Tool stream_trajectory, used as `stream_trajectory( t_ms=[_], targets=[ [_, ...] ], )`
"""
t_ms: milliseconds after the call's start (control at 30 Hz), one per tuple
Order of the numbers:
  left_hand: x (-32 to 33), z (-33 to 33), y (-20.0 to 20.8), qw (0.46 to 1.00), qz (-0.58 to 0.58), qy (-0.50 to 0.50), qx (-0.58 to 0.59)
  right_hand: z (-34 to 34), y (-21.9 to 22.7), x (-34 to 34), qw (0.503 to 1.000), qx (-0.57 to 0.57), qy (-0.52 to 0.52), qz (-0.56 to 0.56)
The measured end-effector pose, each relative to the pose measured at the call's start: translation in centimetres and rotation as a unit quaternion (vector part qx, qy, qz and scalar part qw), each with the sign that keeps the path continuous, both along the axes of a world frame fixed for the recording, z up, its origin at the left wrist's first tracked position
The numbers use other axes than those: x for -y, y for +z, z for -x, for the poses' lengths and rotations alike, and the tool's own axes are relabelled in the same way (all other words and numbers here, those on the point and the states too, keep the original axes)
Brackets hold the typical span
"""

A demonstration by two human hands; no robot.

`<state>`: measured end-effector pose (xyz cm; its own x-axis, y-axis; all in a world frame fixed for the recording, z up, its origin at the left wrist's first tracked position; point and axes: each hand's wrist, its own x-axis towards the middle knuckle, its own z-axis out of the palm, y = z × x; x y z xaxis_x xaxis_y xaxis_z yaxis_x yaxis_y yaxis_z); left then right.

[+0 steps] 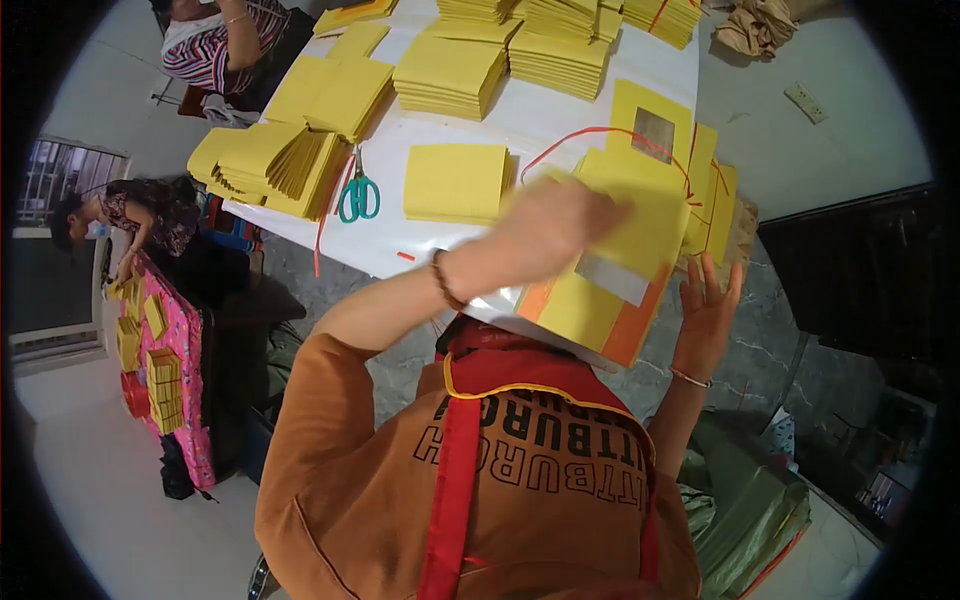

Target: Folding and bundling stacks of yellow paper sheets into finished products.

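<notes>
My left hand (560,228), smeared by motion, reaches across a stack of yellow paper pieces (640,205) at the table's near right corner. Its fingers are too blurred to read. A red string (585,131) curves over the stack close to that hand; whether the hand touches it I cannot tell. Orange and whitish panels show at the stack's near end. My right hand (708,310) is open beside the stack's right side, fingers stretched toward tied yellow bundles (712,210). Just left of my left hand lies a smaller yellow stack (456,182).
Green-handled scissors (358,197) lie on the white-covered table (385,240). Several yellow stacks (450,70) fill its far side. Two people sit at the left, one by a pink-covered table (190,400) with yellow bundles. Green sacking (740,500) lies at the lower right.
</notes>
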<state>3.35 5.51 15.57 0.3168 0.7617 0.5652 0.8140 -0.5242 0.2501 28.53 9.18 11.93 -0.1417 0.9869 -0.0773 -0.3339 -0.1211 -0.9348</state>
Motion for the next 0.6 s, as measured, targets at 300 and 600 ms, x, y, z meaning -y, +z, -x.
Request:
stream_trajectory(
  t_ms=[300,600],
  targets=[
    [3.7,13.1,-11.4,0.953,0.074,0.254,-0.146,-0.7,-2.3,0.7,0.998,0.033,-0.026,0.051],
    [3.2,13.7,-14.3,0.947,0.189,0.190,-0.177,-0.3,-2.9,1.0,0.995,0.092,-0.016,0.038]
  ],
)
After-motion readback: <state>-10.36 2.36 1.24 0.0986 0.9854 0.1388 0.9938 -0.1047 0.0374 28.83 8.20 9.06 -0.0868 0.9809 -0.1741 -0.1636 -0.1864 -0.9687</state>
